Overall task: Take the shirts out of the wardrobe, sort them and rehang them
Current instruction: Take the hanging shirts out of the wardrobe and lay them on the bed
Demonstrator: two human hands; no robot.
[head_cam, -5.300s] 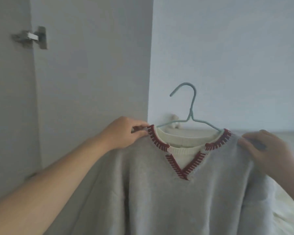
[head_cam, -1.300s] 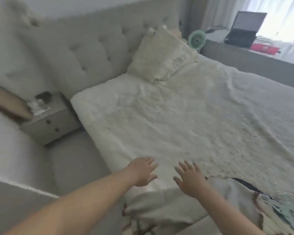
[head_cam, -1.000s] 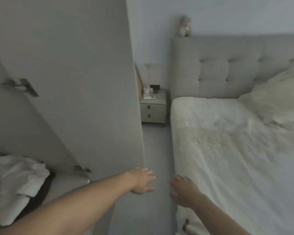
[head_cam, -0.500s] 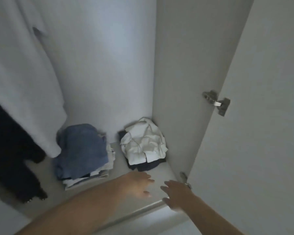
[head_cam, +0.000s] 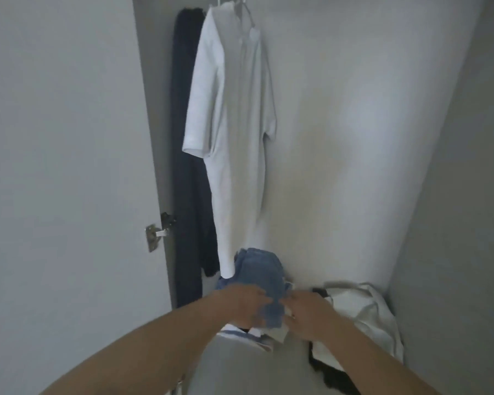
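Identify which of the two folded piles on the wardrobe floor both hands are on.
The left pile, topped by the blue garment; the left hand and right hand meet on it. The white-topped pile lies untouched beside it.

A metal hinge (head_cam: 156, 234) sits on the open door (head_cam: 63, 166), near the grey back wall (head_cam: 354, 138).

Wardrobe interior: counts by kind.
Two hanging garments: white shirt (head_cam: 234, 138), dark garment (head_cam: 187, 155). Two folded piles, left (head_cam: 258, 283) and right (head_cam: 362, 317). Two hands: left hand (head_cam: 244, 306), right hand (head_cam: 308, 312). One door hinge (head_cam: 157, 233).
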